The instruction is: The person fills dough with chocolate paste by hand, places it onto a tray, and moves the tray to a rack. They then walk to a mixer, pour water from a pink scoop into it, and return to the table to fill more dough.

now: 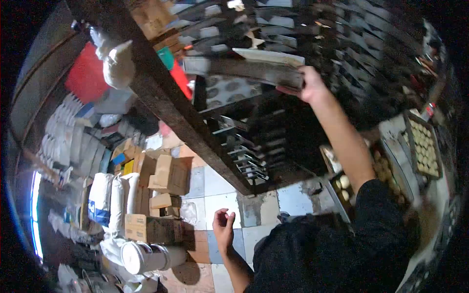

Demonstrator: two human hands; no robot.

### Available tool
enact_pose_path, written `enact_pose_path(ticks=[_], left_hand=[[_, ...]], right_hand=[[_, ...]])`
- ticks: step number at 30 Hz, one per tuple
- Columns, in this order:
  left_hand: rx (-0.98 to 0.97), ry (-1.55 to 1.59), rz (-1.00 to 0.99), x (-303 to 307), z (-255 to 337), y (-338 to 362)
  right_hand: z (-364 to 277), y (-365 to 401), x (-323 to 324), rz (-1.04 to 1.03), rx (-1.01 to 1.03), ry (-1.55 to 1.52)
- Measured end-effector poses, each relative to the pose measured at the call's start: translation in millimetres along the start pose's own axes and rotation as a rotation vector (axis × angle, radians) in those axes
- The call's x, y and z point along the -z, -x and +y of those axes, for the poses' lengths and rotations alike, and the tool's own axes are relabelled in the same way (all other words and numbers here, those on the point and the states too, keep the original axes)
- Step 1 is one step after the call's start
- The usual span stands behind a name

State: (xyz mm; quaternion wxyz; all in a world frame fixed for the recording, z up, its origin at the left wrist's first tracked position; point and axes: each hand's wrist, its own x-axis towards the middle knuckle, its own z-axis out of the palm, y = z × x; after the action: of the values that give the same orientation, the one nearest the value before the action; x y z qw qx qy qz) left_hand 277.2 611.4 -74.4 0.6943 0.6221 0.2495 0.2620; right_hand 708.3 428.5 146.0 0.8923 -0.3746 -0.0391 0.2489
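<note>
My right hand (309,84) is stretched up and grips the end of a dark metal baking tray (244,68) that lies half inside a tall dark rack (254,146) with many slotted shelves. My left hand (223,227) hangs low over the tiled floor, its fingers loosely curled and holding nothing. I wear a black sleeve on the right arm.
Trays of pale dough rounds (424,146) sit on a counter at the right. Cardboard boxes (166,176), white flour sacks (105,198) and a white bucket (139,257) crowd the floor at the left. A dark wooden beam (161,93) runs diagonally beside the rack.
</note>
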Motion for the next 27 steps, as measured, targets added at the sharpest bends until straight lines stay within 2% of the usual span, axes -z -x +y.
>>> enact_pose_path(ticks=[2,4,6,7,8,10,12,13,14,15,17,18,19,22,23,24,26,27], left_hand=[[-0.054,-0.165,-0.082,-0.1,0.7,1.4],[-0.062,-0.063,-0.241,-9.8,1.5,5.3],[0.018,0.045,-0.43,-23.0,-5.2,12.9],[0.044,0.048,-0.516,-31.4,-9.4,19.1],[0.07,0.054,-0.598,-41.0,-14.4,26.0],[0.081,-0.003,-0.764,-55.0,-28.6,43.9],[0.126,-0.077,-0.955,-69.2,-37.7,63.7],[0.053,-0.206,-0.972,-75.9,-36.4,77.5],[0.124,-0.05,-1.018,-75.4,-66.9,77.5],[0.131,0.008,-1.015,-81.1,-73.1,88.5],[0.164,0.032,-1.034,-97.8,-85.7,108.9],[0.178,-0.009,-1.063,-104.2,-80.7,112.3],[0.113,-0.094,-1.086,-113.8,-76.3,120.6],[0.077,-0.011,-1.19,-140.9,-70.2,132.9],[0.133,-0.018,-1.141,-154.0,-63.6,139.3],[0.076,-0.029,-1.187,-165.7,-53.3,144.0],[0.013,0.028,-1.114,-191.8,-30.7,172.4],[-0.03,0.014,-1.149,-205.0,-21.4,182.5]], right_hand=[[-18.8,96.6,24.7,0.02,0.039,-0.132],[-21.8,184.1,60.8,0.046,0.144,-0.166],[-12.7,281.4,84.4,0.055,0.353,-0.09],[-4.8,335.1,85.3,0.173,0.391,-0.118],[5.3,382.3,98.9,0.109,0.475,-0.123],[25.3,482.1,117.3,0.324,0.637,0.003],[50.1,571.7,117.0,0.761,0.82,0.461],[62.6,617.4,117.2,1.032,0.839,0.665],[66.5,652.7,115.1,0.855,0.998,0.435],[71.2,688.6,112.5,0.659,1.127,0.203],[93.9,773.1,147.4,1.285,0.937,0.895],[97.9,786.9,140.7,1.254,1.065,0.543],[103.4,802.7,135.3,1.207,1.22,0.19],[103.6,866.1,160.2,1.588,1.353,0.243],[106.3,897.8,185.6,1.687,1.362,0.08],[107.7,929.4,209.8,1.63,1.421,-0.002],[94.8,957.5,226.5,1.484,1.535,-0.159],[86.4,956.3,223.8,1.672,1.577,-0.168]])
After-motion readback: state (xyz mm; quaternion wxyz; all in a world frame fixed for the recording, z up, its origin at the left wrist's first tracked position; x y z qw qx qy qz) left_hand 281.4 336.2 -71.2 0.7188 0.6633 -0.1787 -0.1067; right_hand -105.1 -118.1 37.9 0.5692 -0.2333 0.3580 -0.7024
